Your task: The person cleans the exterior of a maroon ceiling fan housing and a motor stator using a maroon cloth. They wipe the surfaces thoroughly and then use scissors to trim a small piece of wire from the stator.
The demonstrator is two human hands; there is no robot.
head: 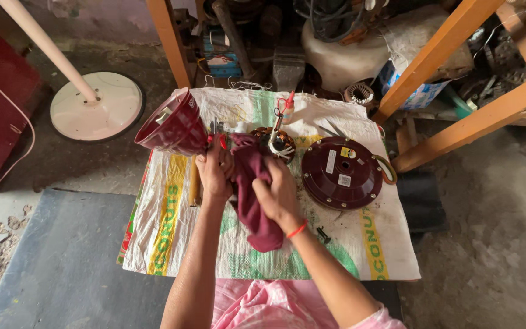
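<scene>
Two hands meet over a woven sack spread on the low table, and we see both closed around the same dark red cloth. Our left hand has its grip clenched on the upper part of the cloth, fingers curled tight. Our right hand, with an orange band at the wrist, has its grip clenched lower down, and the loose end of the cloth hangs out below it toward our body. Whether anything is wrapped inside the cloth, we cannot tell.

Just beyond the left grip lies a dark red bowl-shaped cover, tipped on its side with its open mouth facing left. Just beyond the right grip sits a motor part with copper windings and white wires, and a small bottle with a red nozzle stands a little farther on. To the right of the right grip, well clear of it, a round dark red housing lies flat on the sack. Left of the left grip, a wooden handle lies along the sack. Far off to the left, on the floor, stands a pale round base with a pole.
</scene>
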